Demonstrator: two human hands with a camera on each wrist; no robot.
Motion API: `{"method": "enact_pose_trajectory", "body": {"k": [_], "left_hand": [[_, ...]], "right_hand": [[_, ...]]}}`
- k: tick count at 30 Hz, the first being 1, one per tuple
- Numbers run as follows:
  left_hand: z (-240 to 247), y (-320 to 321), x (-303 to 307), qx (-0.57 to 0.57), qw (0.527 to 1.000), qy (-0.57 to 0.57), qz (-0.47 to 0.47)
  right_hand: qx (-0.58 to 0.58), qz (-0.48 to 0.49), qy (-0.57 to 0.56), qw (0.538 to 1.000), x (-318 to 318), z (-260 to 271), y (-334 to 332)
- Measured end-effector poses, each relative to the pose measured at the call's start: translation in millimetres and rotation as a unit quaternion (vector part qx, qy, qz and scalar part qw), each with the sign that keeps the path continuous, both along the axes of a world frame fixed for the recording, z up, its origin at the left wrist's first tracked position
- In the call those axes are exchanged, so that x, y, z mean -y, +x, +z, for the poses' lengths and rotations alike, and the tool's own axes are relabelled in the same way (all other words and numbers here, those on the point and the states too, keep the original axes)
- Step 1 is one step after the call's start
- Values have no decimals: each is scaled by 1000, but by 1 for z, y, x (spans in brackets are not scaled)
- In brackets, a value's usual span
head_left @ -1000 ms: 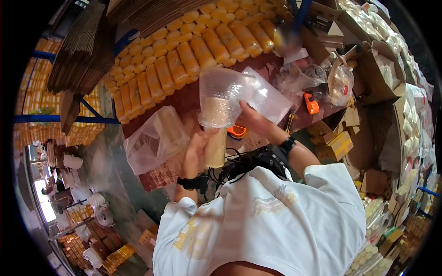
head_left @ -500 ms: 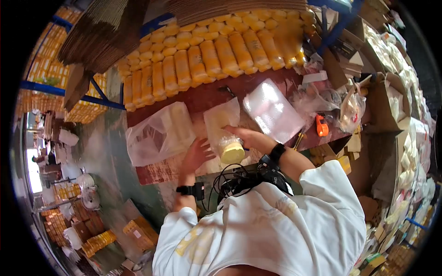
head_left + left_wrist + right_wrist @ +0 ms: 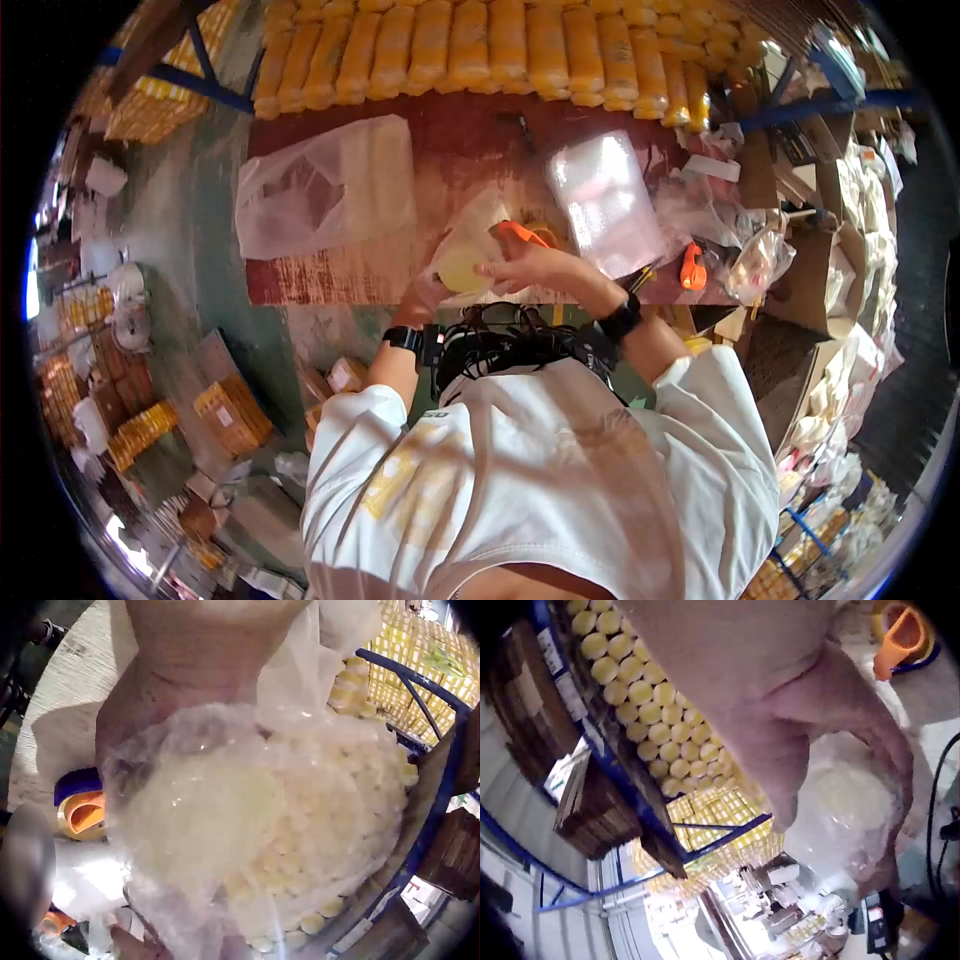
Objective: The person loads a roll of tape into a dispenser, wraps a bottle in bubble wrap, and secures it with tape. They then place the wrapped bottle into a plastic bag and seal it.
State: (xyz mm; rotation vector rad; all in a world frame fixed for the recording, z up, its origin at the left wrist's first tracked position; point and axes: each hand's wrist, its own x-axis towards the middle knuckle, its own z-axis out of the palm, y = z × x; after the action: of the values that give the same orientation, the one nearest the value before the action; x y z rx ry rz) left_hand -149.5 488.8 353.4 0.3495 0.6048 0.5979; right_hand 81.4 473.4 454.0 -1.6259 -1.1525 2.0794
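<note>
Where the near edge of the red table [image 3: 470, 140] lay before the person, one bubble-wrapped bundle [image 3: 462, 262] was recorded, pale yellow inside clear wrap, held just over that edge between both hands; the left hand [image 3: 420, 297] was placed beneath and to the left of it, the palm set against the wrap and the fingers curled round it, as shown in the left wrist view; the right hand [image 3: 528, 268] was laid over it from the right, the thumb and fingers bent round the wrap, as shown in the right wrist view.

Item: an orange tape dispenser [image 3: 522, 235], set on the table just behind the right hand.

Item: a pile of bubble-wrap bags [image 3: 605, 200], laid flat to the right of the bundle.

Item: a clear plastic bag [image 3: 330, 185], slumped on the left part of the table, well apart from the hands.

Item: an orange tool [image 3: 690, 267], placed near the right-hand table edge; its kind could not be told.

Item: yellow sleeves [image 3: 480, 45], ranked side by side along the far edge.
</note>
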Motion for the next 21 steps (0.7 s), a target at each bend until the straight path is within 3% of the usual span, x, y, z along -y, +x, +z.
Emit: {"method": "enact_pose_trajectory", "body": {"k": [3,5,6,9,12,13,15,17,19,20,21], "left_hand": [[-17,-1,4,35,999,-7,12],[-25,-2,5,54,998,-4,15],[-29,-4,5,118,986,-107,50],[-23,-18,15,13,999,-4,52],[-29,-23,26,28,994,-89,64],[-31,-25,26,33,991,-114,66],[-28,-27,19,43,984,-159,71],[1,-30,32,26,997,-16,64],[25,-29,38,-28,997,-12,69],[30,-26,36,-73,991,-75,81],[21,-27,32,-83,987,-121,66]], "right_hand": [[231,31,225,946,10,-4,-19],[344,61,345,871,10,-24,-26],[317,52,337,885,10,-32,-27],[334,124,280,891,3,-24,-20],[144,33,358,922,9,6,-2],[102,-27,248,963,11,6,4],[13,-144,22,989,9,3,16],[-39,-223,-127,966,-1,-19,22],[-88,-269,-283,916,-10,-50,5],[-77,-265,-359,892,-23,-46,-9],[-63,-164,-205,963,-19,-76,-9]]}}
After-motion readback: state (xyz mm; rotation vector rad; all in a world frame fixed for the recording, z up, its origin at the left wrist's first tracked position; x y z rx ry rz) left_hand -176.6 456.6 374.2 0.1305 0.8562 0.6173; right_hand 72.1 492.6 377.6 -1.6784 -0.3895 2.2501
